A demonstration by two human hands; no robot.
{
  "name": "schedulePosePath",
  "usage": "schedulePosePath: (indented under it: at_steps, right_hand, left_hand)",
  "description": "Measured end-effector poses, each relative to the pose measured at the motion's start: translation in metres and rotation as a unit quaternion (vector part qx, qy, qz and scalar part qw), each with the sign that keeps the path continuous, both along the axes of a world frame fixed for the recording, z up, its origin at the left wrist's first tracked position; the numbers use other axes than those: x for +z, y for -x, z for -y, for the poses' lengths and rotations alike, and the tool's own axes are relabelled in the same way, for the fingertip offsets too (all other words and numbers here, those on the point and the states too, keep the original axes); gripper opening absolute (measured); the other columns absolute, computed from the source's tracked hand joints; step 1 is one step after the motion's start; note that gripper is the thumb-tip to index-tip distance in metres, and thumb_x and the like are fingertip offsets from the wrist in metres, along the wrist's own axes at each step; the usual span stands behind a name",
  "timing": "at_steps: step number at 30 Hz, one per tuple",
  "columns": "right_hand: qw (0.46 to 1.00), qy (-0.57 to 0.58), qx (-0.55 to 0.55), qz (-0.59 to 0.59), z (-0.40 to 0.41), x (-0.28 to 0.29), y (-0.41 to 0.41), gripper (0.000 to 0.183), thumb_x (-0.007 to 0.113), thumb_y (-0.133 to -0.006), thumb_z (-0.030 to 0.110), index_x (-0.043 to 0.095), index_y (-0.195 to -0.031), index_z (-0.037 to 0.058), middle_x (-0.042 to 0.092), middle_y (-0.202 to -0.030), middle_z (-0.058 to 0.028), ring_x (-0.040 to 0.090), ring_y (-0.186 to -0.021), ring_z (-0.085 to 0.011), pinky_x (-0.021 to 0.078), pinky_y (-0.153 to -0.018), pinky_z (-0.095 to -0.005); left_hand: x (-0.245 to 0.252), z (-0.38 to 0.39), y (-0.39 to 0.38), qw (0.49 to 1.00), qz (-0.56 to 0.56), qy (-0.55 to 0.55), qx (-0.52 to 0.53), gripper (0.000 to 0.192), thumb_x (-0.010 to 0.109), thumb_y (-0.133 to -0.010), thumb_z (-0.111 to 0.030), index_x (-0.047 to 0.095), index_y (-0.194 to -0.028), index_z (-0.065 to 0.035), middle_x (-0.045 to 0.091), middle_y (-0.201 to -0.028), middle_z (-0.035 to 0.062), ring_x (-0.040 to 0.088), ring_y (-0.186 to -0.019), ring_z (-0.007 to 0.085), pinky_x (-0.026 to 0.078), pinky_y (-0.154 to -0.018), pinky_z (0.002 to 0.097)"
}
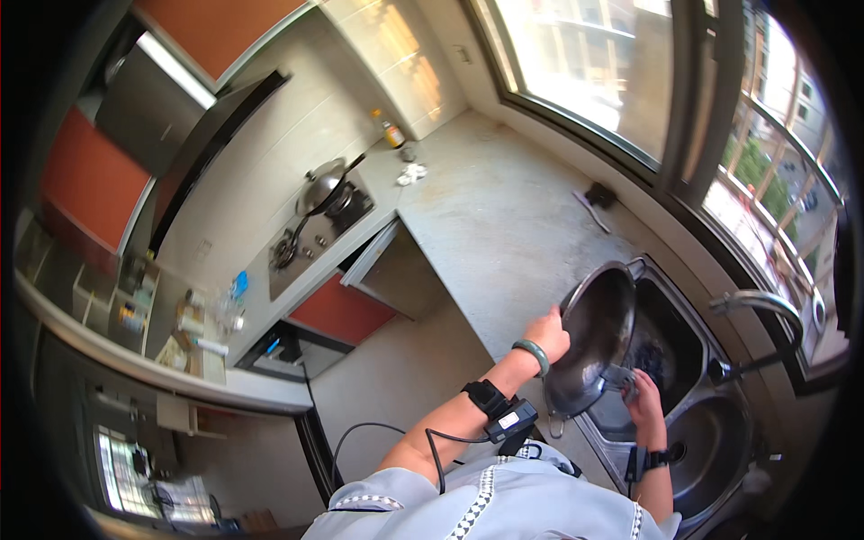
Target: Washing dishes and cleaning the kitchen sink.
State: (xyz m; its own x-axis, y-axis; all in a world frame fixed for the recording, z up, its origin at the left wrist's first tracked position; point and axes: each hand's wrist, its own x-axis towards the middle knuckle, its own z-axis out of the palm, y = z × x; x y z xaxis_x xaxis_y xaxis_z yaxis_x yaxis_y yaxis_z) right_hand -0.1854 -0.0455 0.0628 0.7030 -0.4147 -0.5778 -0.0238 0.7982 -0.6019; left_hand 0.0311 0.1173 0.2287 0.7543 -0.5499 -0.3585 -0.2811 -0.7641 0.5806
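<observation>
A wide metal bowl [587, 337] with small loop handles is tilted on its side over the left basin of a steel double sink [705, 388]. My left hand [548, 336], with a green bangle at the wrist, grips the bowl's near rim. In my right hand [646, 399] is a small greyish scrubbing pad or cloth [624, 380]; I cannot tell which. It lies against the bowl's lower right side. Dark, wet-looking matter [644, 358] shows in the basin behind the bowl.
A curved faucet [763, 304] rises right of the sink. On the counter [499, 189] lie a dark brush-like item [597, 199] and a crumpled white wad [412, 174], near a bottle [391, 133]. A lidded wok [324, 187] stands on the gas stove [320, 236]. One cabinet door [398, 270] hangs open.
</observation>
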Motion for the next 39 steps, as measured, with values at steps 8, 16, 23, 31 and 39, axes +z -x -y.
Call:
schedulePosePath:
  at_steps: [8, 16, 23, 31, 39]
  right_hand:
    - [0.986, 0.093, 0.128, 0.045, -0.031, 0.118, -0.073, 0.032, 0.047, -0.088, 0.016, 0.044, -0.118, 0.0061, 0.052, -0.102, -0.0048, 0.051, -0.069, -0.0098, 0.0439, -0.065, -0.0243]
    - [0.954, 0.221, 0.195, 0.062, -0.042, 0.171, -0.120, 0.020, 0.048, -0.089, 0.014, 0.052, -0.107, 0.0071, 0.058, -0.098, -0.0052, 0.048, -0.061, -0.0048, 0.0416, -0.060, -0.0189]
    - [0.963, 0.268, 0.006, -0.036, -0.013, 0.156, -0.119, 0.017, 0.052, -0.086, 0.018, 0.056, -0.098, 0.0062, 0.057, -0.083, -0.0007, 0.044, -0.056, -0.0035, 0.0377, -0.052, -0.0174]
    - [0.938, 0.178, 0.004, -0.296, -0.009, 0.017, -0.049, 0.029, 0.053, -0.085, 0.027, 0.051, -0.107, 0.0085, 0.056, -0.098, -0.0038, 0.051, -0.075, -0.0094, 0.0450, -0.066, -0.0237]
    - [0.743, 0.375, 0.132, -0.539, 0.019, -0.090, -0.017, 0.066, 0.064, -0.071, 0.030, 0.036, -0.127, 0.0085, 0.039, -0.125, -0.0189, 0.039, -0.115, -0.0371, 0.0361, -0.093, -0.0450]
  left_hand:
    - [-0.030, -0.032, -0.017, 0.986, -0.038, 0.129, 0.095, 0.039, 0.047, -0.070, -0.011, 0.048, -0.106, 0.0033, 0.060, -0.081, 0.0240, 0.060, -0.075, 0.0354, 0.047, -0.071, 0.0407]
    - [-0.033, -0.101, -0.045, 0.884, -0.324, 0.270, 0.200, 0.027, 0.049, -0.071, -0.010, 0.059, -0.091, 0.0057, 0.060, -0.067, 0.0112, 0.059, -0.056, 0.0186, 0.046, -0.044, 0.0313]
    - [-0.050, -0.158, -0.111, 0.798, -0.381, 0.341, 0.320, 0.010, 0.056, -0.069, -0.004, 0.059, -0.074, 0.0038, 0.056, -0.062, 0.0073, 0.054, -0.053, 0.0155, 0.042, -0.044, 0.0294]
    - [-0.056, -0.176, -0.218, 0.779, -0.363, 0.367, 0.356, 0.003, 0.054, -0.070, -0.003, 0.056, -0.069, -0.0042, 0.057, -0.066, 0.0034, 0.056, -0.059, 0.0144, 0.045, -0.053, 0.0278]
    - [-0.075, -0.124, -0.259, 0.738, -0.415, 0.380, 0.373, 0.009, 0.054, -0.070, -0.002, 0.053, -0.079, -0.0046, 0.060, -0.076, 0.0047, 0.060, -0.065, 0.0169, 0.050, -0.057, 0.0269]
